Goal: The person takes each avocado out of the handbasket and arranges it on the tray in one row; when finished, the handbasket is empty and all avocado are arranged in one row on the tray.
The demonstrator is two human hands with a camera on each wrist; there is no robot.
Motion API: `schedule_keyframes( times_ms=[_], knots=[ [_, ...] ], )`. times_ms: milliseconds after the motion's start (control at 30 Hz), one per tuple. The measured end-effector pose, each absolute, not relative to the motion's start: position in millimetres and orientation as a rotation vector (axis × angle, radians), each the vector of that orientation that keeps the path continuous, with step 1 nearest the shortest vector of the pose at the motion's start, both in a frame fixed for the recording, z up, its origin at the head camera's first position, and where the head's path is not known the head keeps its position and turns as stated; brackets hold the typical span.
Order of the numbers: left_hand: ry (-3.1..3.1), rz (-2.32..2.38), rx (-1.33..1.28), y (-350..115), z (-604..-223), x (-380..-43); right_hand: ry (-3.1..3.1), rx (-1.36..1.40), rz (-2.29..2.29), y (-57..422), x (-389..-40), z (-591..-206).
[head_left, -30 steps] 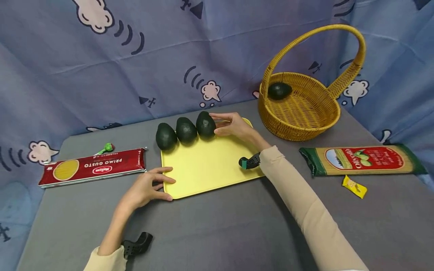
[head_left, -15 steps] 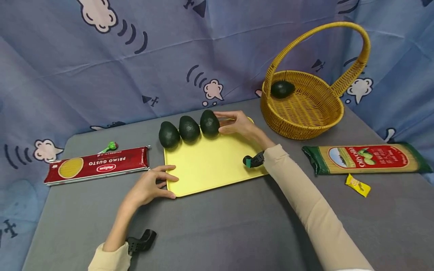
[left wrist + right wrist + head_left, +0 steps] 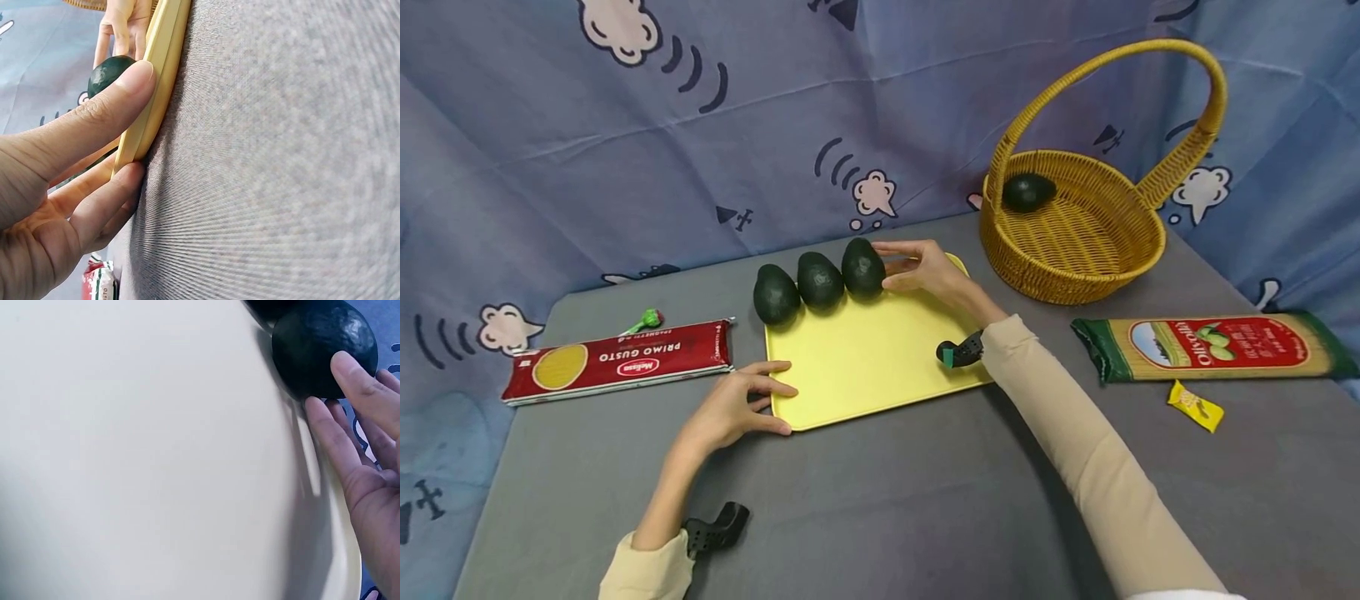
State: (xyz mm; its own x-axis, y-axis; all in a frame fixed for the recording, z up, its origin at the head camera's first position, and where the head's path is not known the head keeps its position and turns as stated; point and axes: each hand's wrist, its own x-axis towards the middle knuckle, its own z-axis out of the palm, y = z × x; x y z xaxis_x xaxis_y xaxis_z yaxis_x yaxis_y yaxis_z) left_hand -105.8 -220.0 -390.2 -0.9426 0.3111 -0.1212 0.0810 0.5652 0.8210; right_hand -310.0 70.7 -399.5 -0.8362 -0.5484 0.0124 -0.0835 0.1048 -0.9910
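Observation:
A yellow tray (image 3: 872, 358) lies on the table, with three dark green avocados in a row along its back edge: a left one (image 3: 777, 295), a middle one (image 3: 820, 282) and a right one (image 3: 862, 269). My left hand (image 3: 733, 408) holds the tray's front left corner between thumb and fingers, which the left wrist view shows close up. Reaching over the tray, my right hand (image 3: 928, 271) has its extended fingertips at the right side of the right avocado. Its thumb (image 3: 359, 378) overlaps that avocado in the right wrist view.
A wicker basket (image 3: 1067, 287) with one avocado (image 3: 1028, 192) inside stands at the back right. Below it lie a green-ended spaghetti pack (image 3: 1217, 347) and a yellow wrapped sweet (image 3: 1195, 407). On the left are a red spaghetti pack (image 3: 625, 360) and a lollipop (image 3: 651, 318).
The head view has shifted slightly. Both hands keep their places at the tray and the right avocado; the avocados stay in their row.

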Motion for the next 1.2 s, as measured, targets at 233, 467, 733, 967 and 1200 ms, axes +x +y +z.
schedule_keyframes(
  times_ms=[233, 467, 733, 967, 1200],
  knots=[
    [2.555, 1.311, 0.336, -220.5, -390.7, -106.9, 2.056, -0.625, -1.763, 71.3, -312.4, -399.7],
    [2.554, 1.308, 0.336, -219.5, -389.1, -107.6, 2.025, -0.613, -1.77, 83.5, -309.3, -393.8],
    [2.541, 1.319, 0.314, -219.6, -387.3, -106.4, 2.155, -0.62, -1.689, 133.9, -274.4, -359.6],
    [2.508, 1.378, 0.311, -219.2, -384.7, -106.1, 2.159, -0.574, -1.74, 201.6, -261.2, -324.8],
    [2.508, 1.372, 0.298, -218.6, -384.5, -105.3, 2.063, 0.01, -1.934, 255.0, -293.2, -308.1]
  ],
)
